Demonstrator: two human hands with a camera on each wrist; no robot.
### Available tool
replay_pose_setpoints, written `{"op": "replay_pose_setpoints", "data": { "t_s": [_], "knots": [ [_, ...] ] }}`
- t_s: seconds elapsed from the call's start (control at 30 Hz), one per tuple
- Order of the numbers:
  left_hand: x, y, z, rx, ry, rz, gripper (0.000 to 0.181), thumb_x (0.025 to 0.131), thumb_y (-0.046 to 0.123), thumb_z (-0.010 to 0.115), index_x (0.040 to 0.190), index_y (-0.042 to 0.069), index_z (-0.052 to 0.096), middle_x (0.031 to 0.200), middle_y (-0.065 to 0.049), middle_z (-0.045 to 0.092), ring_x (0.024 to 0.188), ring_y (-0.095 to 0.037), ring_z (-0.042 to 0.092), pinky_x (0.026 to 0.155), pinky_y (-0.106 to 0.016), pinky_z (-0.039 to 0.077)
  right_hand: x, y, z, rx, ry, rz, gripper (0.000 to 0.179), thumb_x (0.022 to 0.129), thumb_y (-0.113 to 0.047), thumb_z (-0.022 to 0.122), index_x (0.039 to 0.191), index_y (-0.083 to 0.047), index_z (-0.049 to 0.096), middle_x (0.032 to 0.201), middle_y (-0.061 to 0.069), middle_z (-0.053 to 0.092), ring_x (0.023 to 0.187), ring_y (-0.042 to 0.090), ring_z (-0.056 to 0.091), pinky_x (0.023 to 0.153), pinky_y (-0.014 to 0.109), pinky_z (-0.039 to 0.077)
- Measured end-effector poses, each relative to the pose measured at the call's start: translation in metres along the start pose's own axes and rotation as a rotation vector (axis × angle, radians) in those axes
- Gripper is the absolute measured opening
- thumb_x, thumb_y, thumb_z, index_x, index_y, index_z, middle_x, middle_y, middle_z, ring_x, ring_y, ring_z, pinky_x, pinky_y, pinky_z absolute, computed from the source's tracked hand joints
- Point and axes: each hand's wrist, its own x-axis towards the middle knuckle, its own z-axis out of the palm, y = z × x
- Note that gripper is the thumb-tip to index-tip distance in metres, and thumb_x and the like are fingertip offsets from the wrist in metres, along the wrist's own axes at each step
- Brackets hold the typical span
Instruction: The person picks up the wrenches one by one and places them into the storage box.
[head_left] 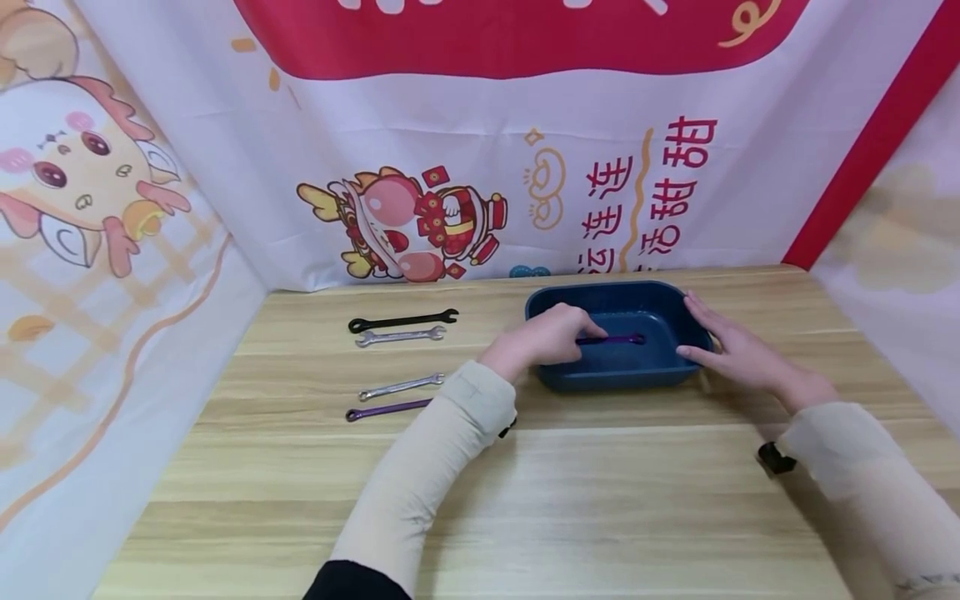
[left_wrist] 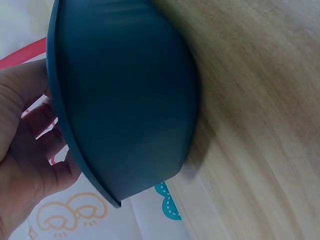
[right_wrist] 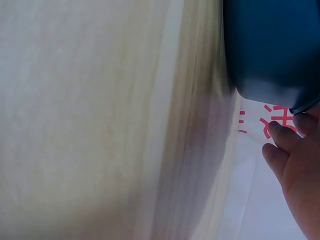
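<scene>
My left hand [head_left: 551, 335] reaches over the near left side of a dark blue rectangular basin [head_left: 600, 382]. Its thumb and index finger pinch one end of a purple wrench [head_left: 626, 339], whose other end points right over the basin floor; whether it touches the floor I cannot tell. My right hand [head_left: 738, 350] lies against the basin's right end, thumb and fingers spread and fairly straight along the rim. In the left wrist view, the left hand [left_wrist: 25, 145] is partly behind the basin's wall [left_wrist: 125, 100]. The right wrist view has the right fingers at the basin's corner [right_wrist: 275, 55].
Left of the basin, several wrenches lie roughly parallel on the wooden table [head_left: 600, 500]: a black one [head_left: 405, 320], a silver one [head_left: 401, 336], a smaller silver one [head_left: 401, 387] and a purple one [head_left: 386, 409], partly hidden by the left sleeve. Printed cloth [head_left: 450, 117] hangs behind.
</scene>
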Motion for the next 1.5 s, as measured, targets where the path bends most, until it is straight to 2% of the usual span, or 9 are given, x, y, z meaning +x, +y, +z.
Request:
{"op": "replay_pose_setpoints", "data": {
  "t_s": [0.17, 0.4, 0.57, 0.87, 1.17, 1.5],
  "knots": [
    [0.003, 0.002, 0.002, -0.007, -0.013, -0.008, 0.044, 0.095, -0.003, 0.065, 0.135, 0.013, 0.069, 0.136, -0.003, 0.065, 0.115, -0.01, 0.056, 0.096, -0.022, 0.046, 0.0, -0.002, 0.0, -0.009, 0.007, -0.003, 0.093, 0.102, -0.042, 0.062, 0.165, -0.012, 0.001, 0.171, 0.014, -0.004, 0.152, 0.048, 0.007, 0.112, 0.072, 0.018],
    [0.003, 0.0, 0.005, -0.01, -0.023, -0.034, 0.044, 0.095, -0.002, 0.066, 0.135, 0.015, 0.07, 0.137, -0.003, 0.064, 0.11, -0.013, 0.055, 0.101, -0.026, 0.047, 0.001, -0.009, 0.001, -0.019, 0.013, 0.022, 0.092, 0.101, -0.045, 0.061, 0.166, -0.015, 0.002, 0.171, 0.012, -0.002, 0.153, 0.045, 0.007, 0.113, 0.07, 0.02],
    [0.001, -0.003, 0.007, -0.017, -0.03, -0.039, 0.044, 0.095, -0.002, 0.066, 0.135, 0.015, 0.07, 0.138, -0.003, 0.064, 0.107, -0.014, 0.055, 0.099, -0.025, 0.048, 0.002, -0.011, 0.001, -0.03, 0.014, -0.005, 0.092, 0.102, -0.044, 0.061, 0.165, -0.011, 0.003, 0.17, 0.016, -0.002, 0.152, 0.047, 0.008, 0.113, 0.07, 0.019],
    [-0.002, -0.003, 0.013, -0.027, -0.069, -0.057, 0.043, 0.095, -0.005, 0.065, 0.133, 0.014, 0.071, 0.137, -0.005, 0.064, 0.116, -0.012, 0.056, 0.108, -0.033, 0.044, 0.003, -0.016, 0.007, -0.041, 0.018, -0.014, 0.093, 0.101, -0.047, 0.06, 0.165, -0.012, 0.003, 0.17, 0.015, 0.0, 0.152, 0.047, 0.01, 0.115, 0.068, 0.018],
    [-0.004, -0.004, 0.019, -0.023, -0.093, -0.073, 0.042, 0.095, -0.005, 0.065, 0.132, 0.014, 0.072, 0.134, -0.003, 0.066, 0.12, -0.012, 0.056, 0.108, -0.033, 0.044, 0.0, -0.019, 0.013, -0.013, 0.023, 0.02, 0.09, 0.102, -0.044, 0.06, 0.166, -0.016, 0.003, 0.171, 0.01, -0.001, 0.154, 0.043, 0.007, 0.114, 0.068, 0.018],
    [0.0, -0.006, 0.027, -0.019, -0.115, -0.078, 0.043, 0.095, -0.006, 0.066, 0.132, 0.014, 0.072, 0.134, -0.001, 0.067, 0.122, -0.01, 0.057, 0.107, -0.031, 0.044, -0.002, -0.025, 0.01, -0.045, -0.003, 0.024, 0.093, 0.101, -0.049, 0.06, 0.165, -0.01, 0.005, 0.171, 0.013, -0.001, 0.153, 0.045, 0.01, 0.114, 0.068, 0.019]
  ]
}}
